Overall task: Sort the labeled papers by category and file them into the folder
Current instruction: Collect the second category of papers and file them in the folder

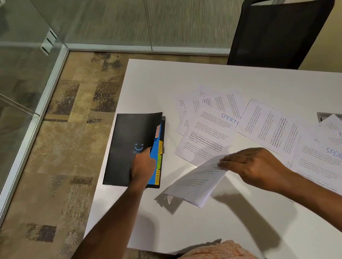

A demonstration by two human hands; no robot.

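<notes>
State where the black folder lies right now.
In the head view, the black folder lies at the white table's left edge, left of the scattered papers; the left hand grips its tabbed edge.

A folder (pixel 125 146) lies at the left edge of the surface (pixel 161 78). To its right, loose papers (pixel 208 134) spread overlapping across the middle and right side. A sheaf (pixel 194 183) hangs tilted above the near middle, between folder and spread. A chair (pixel 277 33) stands behind the far edge
</notes>
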